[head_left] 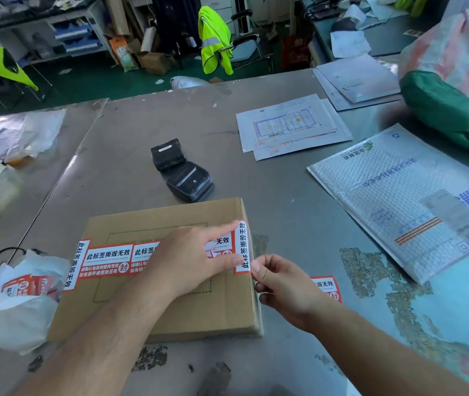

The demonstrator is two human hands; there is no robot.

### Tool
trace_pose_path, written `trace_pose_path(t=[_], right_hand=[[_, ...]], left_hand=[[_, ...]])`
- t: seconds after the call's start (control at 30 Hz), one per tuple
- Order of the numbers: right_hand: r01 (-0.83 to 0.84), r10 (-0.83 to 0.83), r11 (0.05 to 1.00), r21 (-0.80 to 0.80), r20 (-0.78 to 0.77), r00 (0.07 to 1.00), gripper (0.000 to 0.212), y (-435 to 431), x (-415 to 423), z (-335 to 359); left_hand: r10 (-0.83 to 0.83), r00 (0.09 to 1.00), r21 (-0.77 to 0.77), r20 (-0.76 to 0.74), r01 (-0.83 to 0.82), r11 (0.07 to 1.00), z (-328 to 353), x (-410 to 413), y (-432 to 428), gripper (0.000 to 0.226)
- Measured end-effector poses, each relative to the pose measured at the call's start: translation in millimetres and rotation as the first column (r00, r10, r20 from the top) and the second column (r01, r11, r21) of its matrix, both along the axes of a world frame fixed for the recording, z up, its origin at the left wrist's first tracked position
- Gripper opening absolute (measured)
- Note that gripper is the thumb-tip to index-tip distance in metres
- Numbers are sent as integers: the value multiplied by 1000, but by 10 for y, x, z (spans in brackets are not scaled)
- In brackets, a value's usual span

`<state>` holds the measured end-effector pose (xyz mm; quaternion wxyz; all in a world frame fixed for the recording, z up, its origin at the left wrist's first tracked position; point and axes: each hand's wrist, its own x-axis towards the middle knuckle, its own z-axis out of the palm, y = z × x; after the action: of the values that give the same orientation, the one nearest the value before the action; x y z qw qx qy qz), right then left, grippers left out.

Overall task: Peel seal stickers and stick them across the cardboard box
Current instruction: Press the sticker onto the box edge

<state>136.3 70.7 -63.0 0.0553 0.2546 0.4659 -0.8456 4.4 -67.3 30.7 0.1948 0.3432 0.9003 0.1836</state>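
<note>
A crumpled white plastic bag (24,307) at left was cut off, its red contents unclear. The strip of red-and-white seal stickers (107,260) crossed the flat brown cardboard box (213,310), its middle hidden under the left hand (187,258), fingers straight and pressing. The right hand (281,284) pinched the strip's end at the box's right edge, half-covering a loose red sticker (326,285). The worn grey table (270,195) also carried a black label printer (181,172).
</note>
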Motion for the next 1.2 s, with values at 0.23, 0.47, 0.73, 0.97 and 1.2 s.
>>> trace_pose_path(t=[0.23,0.47,0.73,0.97,1.2], right_hand=[[-31,25,998,51,118,993,58,21,-150,86],[-62,33,992,109,252,967,62,132,-480,212],[-66,68,998,-16,182,981,45,206,-466,154],[-95,97,994,-50,45,994,30,186,-272,175],[-32,20,954,297,46,999,38,240,-568,412]], left_hand=[[-12,1000,7,-12,12,1000,6,9,-1,61],[-37,999,-28,-23,37,999,31,12,3,68],[-60,998,-73,0,60,996,39,-4,3,86],[-9,1000,-20,-6,8,1000,30,11,-44,104],[89,980,272,-180,-37,962,-130,162,-193,64]])
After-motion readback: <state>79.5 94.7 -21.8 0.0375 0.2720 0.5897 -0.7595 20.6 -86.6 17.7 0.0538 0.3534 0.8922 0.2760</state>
